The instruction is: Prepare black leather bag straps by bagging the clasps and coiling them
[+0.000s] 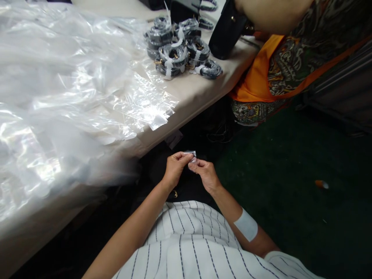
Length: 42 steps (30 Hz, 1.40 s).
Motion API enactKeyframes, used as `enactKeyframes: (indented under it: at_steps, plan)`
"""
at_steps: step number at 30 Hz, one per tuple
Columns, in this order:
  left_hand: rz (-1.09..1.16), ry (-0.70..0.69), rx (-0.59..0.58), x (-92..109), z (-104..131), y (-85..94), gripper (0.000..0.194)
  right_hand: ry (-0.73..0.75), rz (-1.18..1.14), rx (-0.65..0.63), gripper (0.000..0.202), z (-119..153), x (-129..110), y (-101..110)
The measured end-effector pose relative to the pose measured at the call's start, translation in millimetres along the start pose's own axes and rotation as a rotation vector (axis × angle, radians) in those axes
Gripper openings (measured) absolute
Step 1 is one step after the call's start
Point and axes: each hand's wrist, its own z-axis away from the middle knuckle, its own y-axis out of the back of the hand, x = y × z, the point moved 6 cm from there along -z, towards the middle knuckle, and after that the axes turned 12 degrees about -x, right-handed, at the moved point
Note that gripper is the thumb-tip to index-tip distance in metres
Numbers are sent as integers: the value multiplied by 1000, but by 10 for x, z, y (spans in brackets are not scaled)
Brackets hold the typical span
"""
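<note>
Hands (174, 167) (207, 173) pinch small packet (193, 154); white strips (169, 68) band coils (213, 69).

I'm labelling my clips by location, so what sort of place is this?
Probably a workshop or packing area: clear plastic is heaped across a table, and plastic-wrapped black coils are clustered beside that heap.

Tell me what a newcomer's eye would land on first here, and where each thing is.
Probably the glossy clear plastic heaped over the table on the left. Next, likely the bright orange cloth on a co-worker at upper right, near the wrapped black coils. Near the centre, the left hand and right hand pinch a small shiny piece.
</note>
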Motion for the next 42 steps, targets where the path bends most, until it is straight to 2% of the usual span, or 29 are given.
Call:
enactKeyframes:
  at_steps: [7, 11, 16, 18, 20, 23, 26, 28, 32, 34, 36, 39, 42]
  plan:
    - [116, 123, -216, 5, 13, 12, 31, -18, -24, -5, 31, 14, -18, -18]
    - [136, 144, -272, 16, 47, 23, 35, -36, -1, -60, 31, 34, -44, -22]
    - [167, 107, -207, 126, 131, 120, 32, -43, 61, -188, 24, 37, -147, -170]
    - [179, 85, -161, 221, 219, 224, 32, -64, 103, -278, 21, 14, -179, -271]
    - [175, 65, -113, 315, 363, 373, 31, -102, 158, -363, 27, -13, -193, -358]
    - [179, 60, 8, 368, 676, 676, 28, -130, 355, -413, 34, -36, -204, -431]
    - [222, 59, 131, 291, 1004, 968, 23, -89, 626, -433, 24, 4, -200, -553]
    - [258, 39, 174, 210, 1150, 1089, 22, -12, 761, -510, 17, 75, -159, -747]
    - [350, -19, 217, 94, 1217, 1141, 25, 177, 1227, -702, 22, 269, 74, -1263]
    - [381, -34, 208, 96, 1176, 1100, 25, 231, 1475, -722, 25, 332, 205, -1446]
    - [396, -44, 190, 138, 1131, 1055, 23, 255, 1605, -730, 19, 364, 267, -1532]
    - [399, -65, 180, 235, 1096, 1043, 22, 224, 1577, -727, 10, 374, 168, -1406]
    - [394, -86, 200, 291, 1092, 1107, 24, 100, 1460, -572, 13, 360, -93, -935]
